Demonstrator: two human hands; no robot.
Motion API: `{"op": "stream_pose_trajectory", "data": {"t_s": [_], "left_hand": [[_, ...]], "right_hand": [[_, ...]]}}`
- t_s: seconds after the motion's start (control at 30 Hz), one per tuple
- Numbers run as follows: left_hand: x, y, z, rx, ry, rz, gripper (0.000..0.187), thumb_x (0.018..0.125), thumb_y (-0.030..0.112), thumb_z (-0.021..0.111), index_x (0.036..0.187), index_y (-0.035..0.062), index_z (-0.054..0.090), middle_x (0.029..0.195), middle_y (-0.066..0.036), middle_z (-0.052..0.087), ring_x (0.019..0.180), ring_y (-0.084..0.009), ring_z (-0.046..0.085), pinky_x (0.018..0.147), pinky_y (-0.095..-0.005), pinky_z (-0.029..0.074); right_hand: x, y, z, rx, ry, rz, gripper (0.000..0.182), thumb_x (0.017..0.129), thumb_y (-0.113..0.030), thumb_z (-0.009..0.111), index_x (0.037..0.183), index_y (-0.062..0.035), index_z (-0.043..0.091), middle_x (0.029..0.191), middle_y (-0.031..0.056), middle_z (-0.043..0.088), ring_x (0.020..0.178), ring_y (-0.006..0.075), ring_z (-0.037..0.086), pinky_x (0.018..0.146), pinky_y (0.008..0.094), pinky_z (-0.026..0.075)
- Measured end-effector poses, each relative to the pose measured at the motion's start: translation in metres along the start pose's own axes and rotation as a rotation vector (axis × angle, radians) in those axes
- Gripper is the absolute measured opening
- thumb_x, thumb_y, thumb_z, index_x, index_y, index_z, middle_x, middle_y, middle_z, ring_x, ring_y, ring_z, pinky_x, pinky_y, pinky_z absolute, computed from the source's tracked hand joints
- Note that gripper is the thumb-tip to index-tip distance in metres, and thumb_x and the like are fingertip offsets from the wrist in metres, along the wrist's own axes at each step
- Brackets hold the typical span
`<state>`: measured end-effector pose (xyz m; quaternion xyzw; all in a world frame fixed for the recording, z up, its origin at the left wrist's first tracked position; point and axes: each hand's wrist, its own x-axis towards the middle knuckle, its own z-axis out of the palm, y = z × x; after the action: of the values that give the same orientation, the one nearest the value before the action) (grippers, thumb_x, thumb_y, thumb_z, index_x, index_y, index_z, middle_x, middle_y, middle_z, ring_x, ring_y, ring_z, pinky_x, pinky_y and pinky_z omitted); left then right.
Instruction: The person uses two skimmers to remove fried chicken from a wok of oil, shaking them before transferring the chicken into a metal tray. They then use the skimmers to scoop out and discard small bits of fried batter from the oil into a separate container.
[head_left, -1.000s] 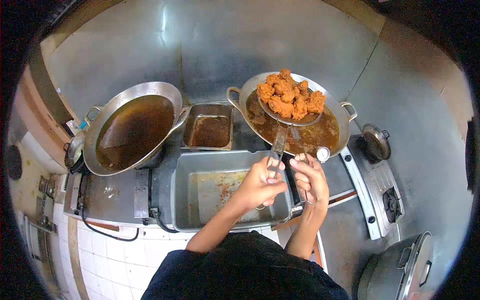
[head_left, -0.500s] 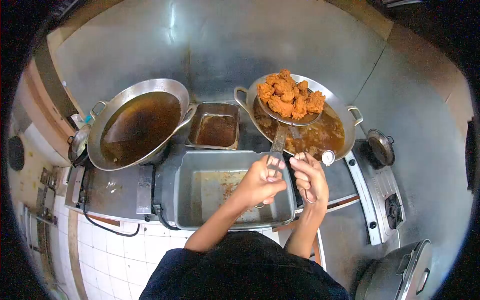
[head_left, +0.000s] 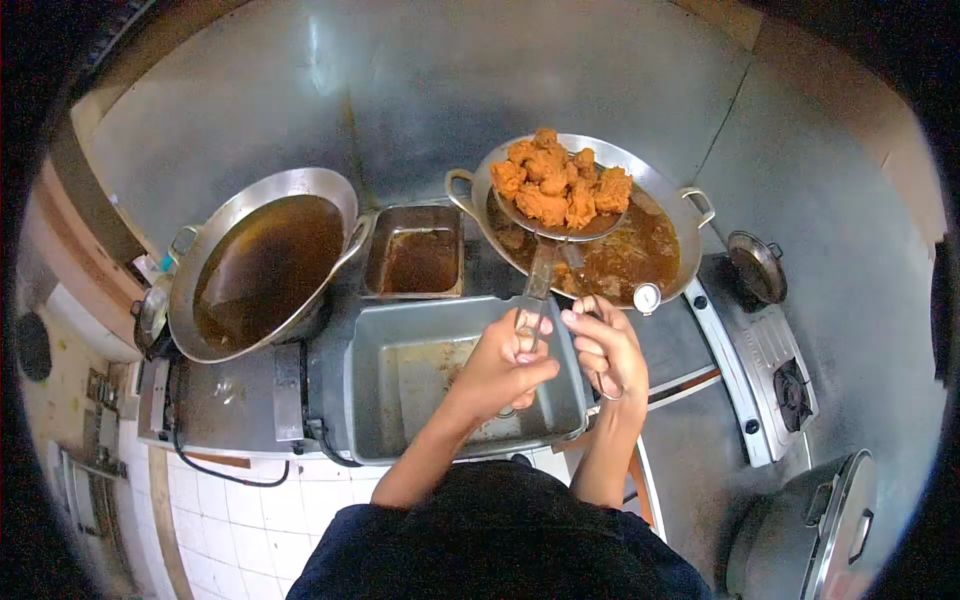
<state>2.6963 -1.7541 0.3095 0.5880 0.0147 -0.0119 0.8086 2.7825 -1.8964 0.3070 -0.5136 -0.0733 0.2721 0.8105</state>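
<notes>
My left hand (head_left: 510, 368) is closed around the flat metal handle of a strainer (head_left: 541, 268). Its round basket is heaped with golden-brown fried chicken (head_left: 560, 180) and hangs over a wide pan of dark oil (head_left: 640, 245). Close beside it, my right hand (head_left: 610, 350) is closed on a thin metal rod (head_left: 603, 387) with a curved lower end; its upper end points toward the strainer's near rim. A small round dial thermometer (head_left: 647, 297) sits at the pan's near edge. Foam and bits float on the oil.
A second pan of dark oil (head_left: 335, 190) stands at left. Between the pans is a small metal tray (head_left: 456, 285) with brown residue. A grey tub (head_left: 370, 400) lies below my hands. At right are a gas stove (head_left: 770, 400), a small wok (head_left: 757, 268) and a large lidded pot (head_left: 790, 545).
The whole view has shifted slightly left. Both hands keep their grips, and the chicken-filled strainer stays over the right pan. More of the rod's upper end shows near the strainer.
</notes>
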Motion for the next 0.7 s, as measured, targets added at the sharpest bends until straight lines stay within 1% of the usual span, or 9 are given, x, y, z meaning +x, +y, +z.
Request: {"op": "stream_pose_trajectory", "data": {"t_s": [0.07, 0.27, 0.37, 0.47, 0.5, 0.53, 0.57, 0.7], "left_hand": [[-0.001, 0.0, 0.0, -0.003, -0.001, -0.003, 0.035, 0.073, -0.004, 0.061, 0.099, 0.0057, 0.04, 0.064, 0.004, 0.037, 0.043, -0.0038, 0.038, 0.034, -0.022, 0.029], [0.001, -0.002, 0.001, 0.026, -0.019, 0.016, 0.035, 0.075, -0.004, 0.061, 0.101, 0.0057, 0.04, 0.063, 0.005, 0.037, 0.041, -0.0031, 0.036, 0.034, -0.0216, 0.029], [0.0, -0.003, 0.001, -0.009, -0.027, -0.024, 0.037, 0.075, -0.004, 0.061, 0.104, 0.0051, 0.04, 0.061, 0.005, 0.037, 0.041, -0.0028, 0.036, 0.033, -0.0214, 0.028], [-0.001, -0.001, 0.005, 0.024, -0.025, -0.041, 0.038, 0.076, -0.004, 0.062, 0.106, 0.0048, 0.039, 0.061, 0.005, 0.037, 0.041, -0.0027, 0.035, 0.033, -0.0211, 0.027], [-0.001, -0.001, 0.005, 0.016, -0.024, -0.035, 0.038, 0.076, -0.004, 0.062, 0.105, 0.005, 0.04, 0.061, 0.005, 0.038, 0.041, -0.0027, 0.035, 0.033, -0.0209, 0.027], [-0.001, -0.002, 0.004, 0.01, -0.033, -0.026, 0.038, 0.076, -0.004, 0.062, 0.105, 0.0052, 0.04, 0.061, 0.005, 0.038, 0.041, -0.0027, 0.034, 0.033, -0.0207, 0.027], [-0.001, -0.003, 0.004, 0.005, -0.048, -0.017, 0.037, 0.076, -0.004, 0.062, 0.105, 0.0054, 0.04, 0.061, 0.005, 0.038, 0.041, -0.0027, 0.034, 0.033, -0.0205, 0.026], [-0.004, 0.005, 0.013, 0.041, 0.022, -0.051, 0.036, 0.076, -0.007, 0.06, 0.104, 0.0074, 0.043, 0.061, 0.007, 0.034, 0.04, -0.0013, 0.03, 0.033, -0.0191, 0.023]], "right_hand": [[0.0, 0.0, 0.001, -0.001, 0.008, 0.001, 0.018, 0.081, -0.001, 0.062, 0.086, -0.0063, 0.046, 0.061, -0.0078, 0.036, 0.038, -0.0035, 0.023, 0.03, 0.0159, 0.012], [-0.003, 0.003, -0.003, 0.031, 0.008, -0.009, 0.019, 0.08, 0.0, 0.063, 0.087, -0.0067, 0.047, 0.061, -0.009, 0.035, 0.038, -0.0033, 0.023, 0.031, 0.0157, 0.012], [-0.004, 0.002, -0.003, 0.044, -0.014, -0.023, 0.019, 0.08, 0.0, 0.063, 0.088, -0.0063, 0.047, 0.06, -0.0095, 0.035, 0.038, -0.0037, 0.023, 0.031, 0.0157, 0.012], [-0.007, -0.001, -0.005, 0.06, -0.024, -0.005, 0.025, 0.077, 0.001, 0.067, 0.086, -0.0066, 0.045, 0.062, -0.0055, 0.041, 0.041, -0.002, 0.028, 0.033, 0.0163, 0.014], [-0.007, 0.0, -0.007, 0.06, -0.032, -0.013, 0.026, 0.077, 0.001, 0.067, 0.086, -0.0065, 0.044, 0.062, -0.0054, 0.041, 0.041, -0.002, 0.029, 0.033, 0.0162, 0.014], [-0.007, 0.002, -0.004, 0.053, 0.0, -0.032, 0.021, 0.079, 0.001, 0.064, 0.088, -0.0063, 0.046, 0.06, -0.0091, 0.035, 0.037, -0.0035, 0.023, 0.031, 0.0165, 0.011], [-0.007, 0.003, -0.005, 0.071, -0.01, -0.037, 0.022, 0.079, 0.001, 0.064, 0.087, -0.0066, 0.046, 0.061, -0.0088, 0.036, 0.038, -0.0033, 0.023, 0.032, 0.0165, 0.011], [-0.011, 0.0, -0.004, 0.101, -0.045, -0.044, 0.026, 0.078, 0.001, 0.065, 0.088, -0.0078, 0.043, 0.061, -0.0086, 0.033, 0.039, -0.0029, 0.023, 0.033, 0.0163, 0.011]]}}
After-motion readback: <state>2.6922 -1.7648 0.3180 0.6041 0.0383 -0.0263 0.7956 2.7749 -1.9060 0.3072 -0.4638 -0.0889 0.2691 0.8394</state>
